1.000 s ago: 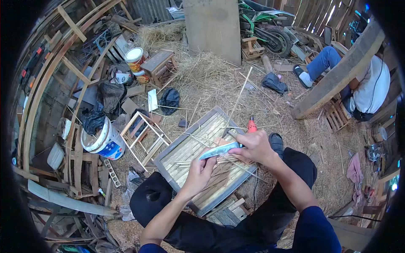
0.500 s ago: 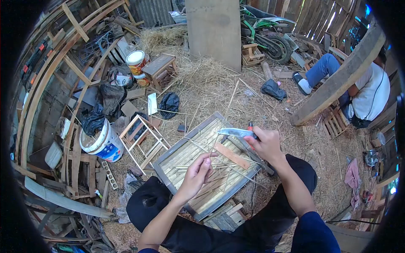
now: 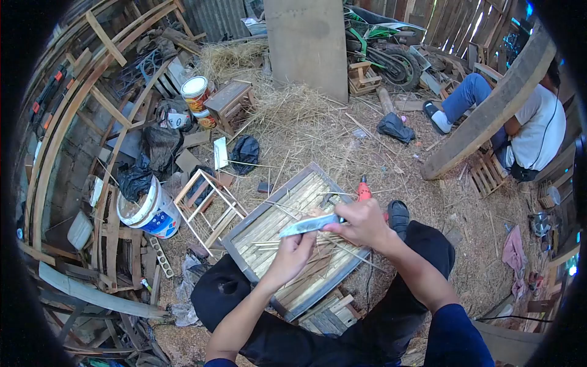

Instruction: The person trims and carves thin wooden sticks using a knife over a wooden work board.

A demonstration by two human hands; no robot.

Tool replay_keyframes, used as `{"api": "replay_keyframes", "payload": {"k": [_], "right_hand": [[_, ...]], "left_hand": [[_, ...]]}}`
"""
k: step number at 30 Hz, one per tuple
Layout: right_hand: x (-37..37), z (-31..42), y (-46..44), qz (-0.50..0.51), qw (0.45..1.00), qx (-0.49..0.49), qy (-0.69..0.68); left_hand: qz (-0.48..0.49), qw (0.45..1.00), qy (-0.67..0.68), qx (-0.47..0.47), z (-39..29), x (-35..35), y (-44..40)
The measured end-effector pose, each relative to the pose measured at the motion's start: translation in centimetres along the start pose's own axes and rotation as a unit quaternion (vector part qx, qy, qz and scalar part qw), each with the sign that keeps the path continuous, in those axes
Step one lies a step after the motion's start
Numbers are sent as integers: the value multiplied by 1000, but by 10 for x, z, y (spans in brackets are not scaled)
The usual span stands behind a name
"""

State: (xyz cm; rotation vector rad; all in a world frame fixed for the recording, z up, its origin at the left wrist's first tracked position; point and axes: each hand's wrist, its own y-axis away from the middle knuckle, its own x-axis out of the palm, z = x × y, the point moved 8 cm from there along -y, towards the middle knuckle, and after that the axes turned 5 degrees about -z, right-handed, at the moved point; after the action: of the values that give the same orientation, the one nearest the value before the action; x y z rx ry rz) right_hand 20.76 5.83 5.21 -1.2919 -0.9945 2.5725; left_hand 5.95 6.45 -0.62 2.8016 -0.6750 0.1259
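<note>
My right hand (image 3: 362,221) is closed round the handle of a knife (image 3: 301,227). Its broad, pale blade points left and crosses just above the fingers of my left hand (image 3: 296,252). Those fingers are pinched together on a thin wooden strip, mostly hidden by the blade and hand. Below both hands is a slatted board with a dark frame (image 3: 243,264), resting between my knees. Several thin sticks (image 3: 264,246) lie across it. A red tool (image 3: 364,189) shows just beyond my right hand, partly hidden by it.
A small wooden frame (image 3: 211,205) stands left of the board, beside a white bucket (image 3: 160,211). Straw covers the ground ahead, with a stool (image 3: 229,104) and a motorbike (image 3: 391,58) farther back. At right, a person (image 3: 538,131) sits behind a slanted post (image 3: 489,116).
My right hand has brought the knife left and down, so the blade now lies across my left fingers. My left hand has shifted slightly right. A dark shoe now shows beside my right knee.
</note>
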Motion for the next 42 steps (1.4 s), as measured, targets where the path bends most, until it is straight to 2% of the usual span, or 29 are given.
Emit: {"api": "replay_keyframes", "payload": {"k": [3,7,10,14,17,20,22,29,35,37,42], "right_hand": [[6,3,1,15,1000,-15,-16],[-10,0,-9,11,999,-40,14],[-20,-2,-9,4,998,-41,41],[-38,-24,-4,-30,998,6,52],[-57,-52,3,-58,988,70,122],[-63,-63,11,-68,984,86,141],[-61,-62,16,-57,981,93,161],[-42,-54,19,-33,987,91,127],[-21,-32,7,1,994,43,97],[-16,-18,0,-1,998,13,65],[-2,-15,-4,-4,1000,22,17]], "left_hand": [[-20,990,-129,57,10,0,-3],[-7,981,-176,85,-19,9,2],[11,981,-182,66,-10,9,6],[22,992,-97,83,-19,5,11],[39,996,-75,36,-17,2,16],[34,996,-78,35,-11,-4,18],[31,997,-71,-2,-8,-8,22],[46,998,-16,-34,1,-11,20],[18,998,61,-8,-14,-8,8],[3,998,54,-9,-5,-9,2],[-16,999,35,20,0,-4,-5]]}}
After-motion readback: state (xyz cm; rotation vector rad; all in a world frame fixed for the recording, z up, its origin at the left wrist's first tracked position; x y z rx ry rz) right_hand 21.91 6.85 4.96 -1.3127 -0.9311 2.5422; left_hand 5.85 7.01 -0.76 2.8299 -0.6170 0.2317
